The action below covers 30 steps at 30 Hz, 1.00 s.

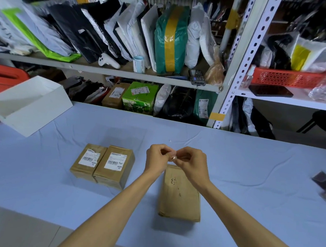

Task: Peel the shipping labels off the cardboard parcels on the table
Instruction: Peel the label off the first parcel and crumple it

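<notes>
Both hands are meeting in mid-air over the blue-covered table, fingers curling in tightly. The left hand and the right hand are pinching a white scrap between thumb and fingertips from either side (it is too small and crumpled to say what it is). The remaining fingers of each hand are folding into the palm, holding nothing else.

Both bare forearms are reaching forward from the bottom edge and converging, wrists bending slightly inward, so the hands are hovering just above the far end of the bare parcel.

That parcel is lying flat between the arms, showing only plain brown tape and a few dark pen marks, one resembling a "3". Well to its left, the twin parcels are sitting side by side, touching: the right one and the left one. Each is carrying a white shipping label with a barcode and "MXRC 03" printed below; the finer print is blurring out.
</notes>
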Motion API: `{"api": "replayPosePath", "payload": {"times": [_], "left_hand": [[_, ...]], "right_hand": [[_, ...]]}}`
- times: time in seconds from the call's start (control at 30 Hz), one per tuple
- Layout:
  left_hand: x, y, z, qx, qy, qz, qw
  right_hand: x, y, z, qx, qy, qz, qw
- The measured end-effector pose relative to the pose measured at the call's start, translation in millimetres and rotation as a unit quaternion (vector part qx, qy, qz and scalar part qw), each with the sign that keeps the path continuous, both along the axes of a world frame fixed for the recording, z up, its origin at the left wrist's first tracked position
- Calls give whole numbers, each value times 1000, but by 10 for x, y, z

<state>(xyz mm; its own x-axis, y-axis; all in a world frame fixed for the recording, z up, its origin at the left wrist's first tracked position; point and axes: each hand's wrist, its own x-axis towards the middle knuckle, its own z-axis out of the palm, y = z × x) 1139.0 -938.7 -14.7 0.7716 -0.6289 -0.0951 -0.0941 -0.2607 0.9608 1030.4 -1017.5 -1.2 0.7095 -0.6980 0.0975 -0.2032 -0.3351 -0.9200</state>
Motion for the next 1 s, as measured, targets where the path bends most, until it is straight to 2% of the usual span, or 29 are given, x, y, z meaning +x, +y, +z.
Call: {"api": "replayPosePath", "payload": {"times": [0.13,0.27,0.5,0.63,0.77,1.0], "left_hand": [[-12,-24,23,9,-22,7,1000],[-48,-12,10,-15,16,34,999],[12,30,33,4,3,-45,999],[9,40,70,8,-15,-35,999],[98,99,127,20,-16,-5,1000],[251,522,185,-47,107,118,986]], "right_hand": [[20,90,-27,-44,4,-23,999],[45,84,33,-105,6,-10,994],[-6,0,29,-128,47,-10,991],[4,-29,55,-113,40,-13,993],[88,22,76,-53,35,-12,998],[461,252,107,-3,-1,73,997]]}}
